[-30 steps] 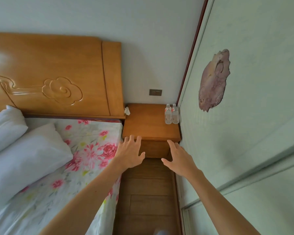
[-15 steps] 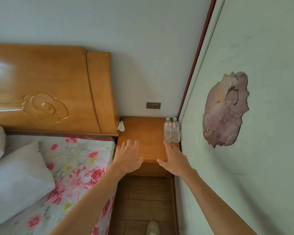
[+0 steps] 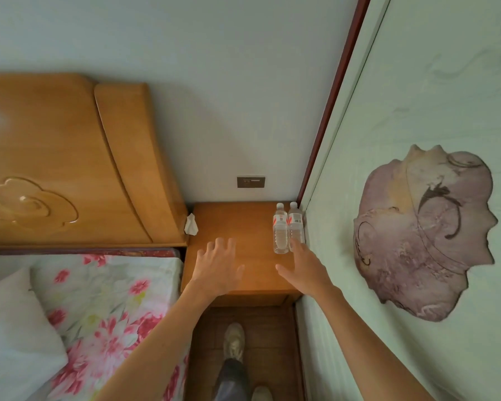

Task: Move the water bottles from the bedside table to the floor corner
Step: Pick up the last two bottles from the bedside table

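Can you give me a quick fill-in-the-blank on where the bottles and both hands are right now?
1. The number of water bottles standing on the bedside table is ____.
2. The bottles stand at the table's ____ edge, beside the wall.
3. The hand nearer the bottles is the ____ hand; the left hand is spread over the tabletop.
4. Both hands are open and hold ____.

Missing words: two; right; right; nothing

Two clear water bottles with white caps stand up straight. They touch, side by side, at the right back of the wooden bedside table
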{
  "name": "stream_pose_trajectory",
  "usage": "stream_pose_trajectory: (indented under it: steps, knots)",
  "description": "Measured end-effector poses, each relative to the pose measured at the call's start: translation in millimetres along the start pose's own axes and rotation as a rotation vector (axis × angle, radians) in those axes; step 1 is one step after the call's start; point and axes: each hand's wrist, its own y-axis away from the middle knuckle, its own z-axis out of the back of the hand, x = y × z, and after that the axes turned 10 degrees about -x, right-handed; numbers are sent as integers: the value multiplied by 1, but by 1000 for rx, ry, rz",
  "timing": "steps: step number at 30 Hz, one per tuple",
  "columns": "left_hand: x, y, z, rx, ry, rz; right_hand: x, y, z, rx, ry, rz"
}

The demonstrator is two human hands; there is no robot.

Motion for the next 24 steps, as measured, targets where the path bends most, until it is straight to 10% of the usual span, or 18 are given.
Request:
stream_pose_trajectory:
  steps: [24]
  knots:
    - [-22,-217,-139,366,-73,-340,-83,-169,-91,-4,156,-443]
